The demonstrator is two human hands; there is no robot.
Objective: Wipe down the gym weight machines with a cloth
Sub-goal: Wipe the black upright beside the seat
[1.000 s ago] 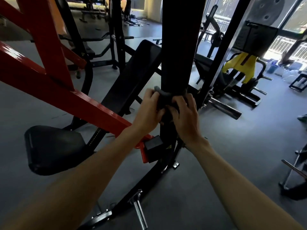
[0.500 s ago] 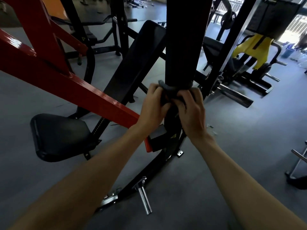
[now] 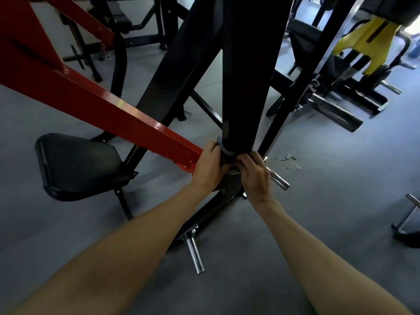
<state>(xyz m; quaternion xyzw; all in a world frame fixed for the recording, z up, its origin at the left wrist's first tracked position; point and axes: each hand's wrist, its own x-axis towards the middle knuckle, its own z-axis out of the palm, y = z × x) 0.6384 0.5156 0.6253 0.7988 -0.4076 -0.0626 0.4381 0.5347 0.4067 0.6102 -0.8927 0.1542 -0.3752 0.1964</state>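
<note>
Cloth [image 3: 223,148] wrapped round black upright [image 3: 244,92], gripped by left hand [image 3: 208,165] and right hand [image 3: 254,172]; best kept taut, drawn evenly to base.

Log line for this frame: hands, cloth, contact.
left hand: grips cloth | right hand: grips cloth | grey cloth: wrapped round black upright post | position: near base

Grey cloth [image 3: 223,149] wrapped round black upright post [image 3: 246,87], low; bunched.

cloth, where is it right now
In the head view the cloth is wrapped round the black post, low down, gripped between left hand and right hand.
</note>
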